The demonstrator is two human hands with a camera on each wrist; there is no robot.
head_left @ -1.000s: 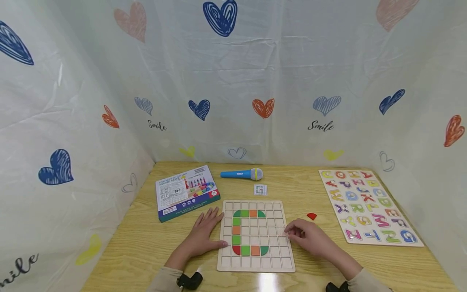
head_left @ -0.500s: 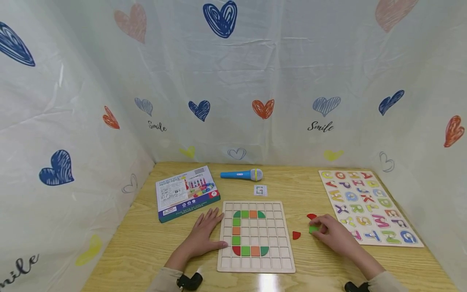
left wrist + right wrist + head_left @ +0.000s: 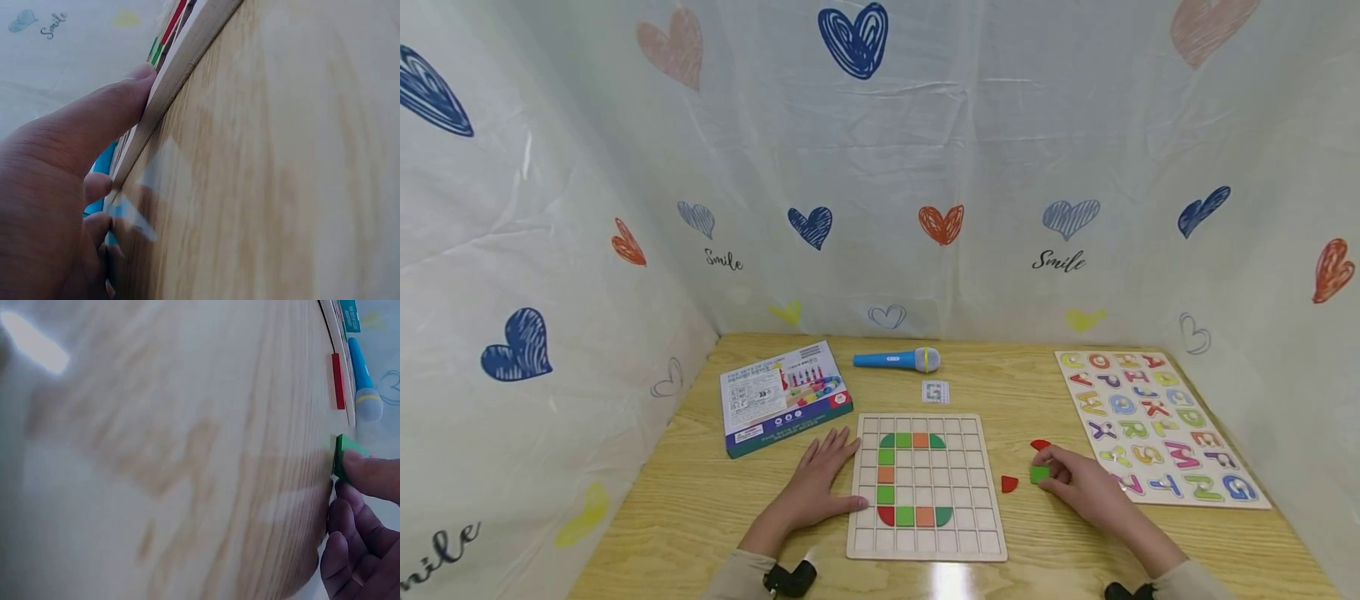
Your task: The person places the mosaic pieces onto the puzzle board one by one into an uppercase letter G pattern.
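Observation:
My right hand (image 3: 1081, 487) pinches a green square tile (image 3: 1039, 474) between thumb and fingers, low over the table right of the wooden grid board (image 3: 973, 533). In the right wrist view the thumb lies on the green tile (image 3: 342, 451), the other fingers curled beneath. My left hand (image 3: 818, 483) lies with fingers spread at the board's left edge; in the left wrist view its thumb presses against the board's side (image 3: 169, 84). Green, orange and red tiles form a C on the board. One red quarter-round tile (image 3: 1009, 483) lies beside the board, another red tile (image 3: 1040, 444) by my right fingertips, partly covered.
A boxed set (image 3: 786, 400) lies at the back left. Behind the board are a blue toy microphone (image 3: 895, 359) and a small pattern card (image 3: 936, 392). An alphabet puzzle board (image 3: 1157, 429) lies on the right, partly behind my right hand. A curtain (image 3: 880, 275) surrounds the table.
My right hand has moved right from the board's edge, leaving a red quarter-round tile there, and has taken hold of the green tile, shifting it slightly left. My left hand stays put.

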